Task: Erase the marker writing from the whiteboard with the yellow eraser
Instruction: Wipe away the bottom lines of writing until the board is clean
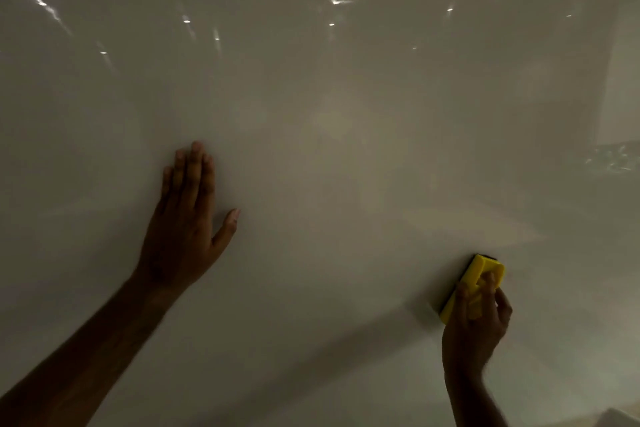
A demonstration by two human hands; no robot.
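Right hand (474, 319) low at right, grip curled round blocky yellow eraser (476, 279) pressed on glossy whiteboard (329, 114). Left hand (187, 218) flat against board, fingers straight, holding nothing; ceiling-light glints above.

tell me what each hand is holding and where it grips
Right hand grips the yellow block eraser round its lower half. Left hand holds nothing.

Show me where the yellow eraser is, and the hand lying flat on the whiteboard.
yellow eraser (479, 270): head view, on its yellow top end above the gripping fingers.
left hand (183, 232): head view, on the back of the hand, fingers straight against the whiteboard (346, 97).
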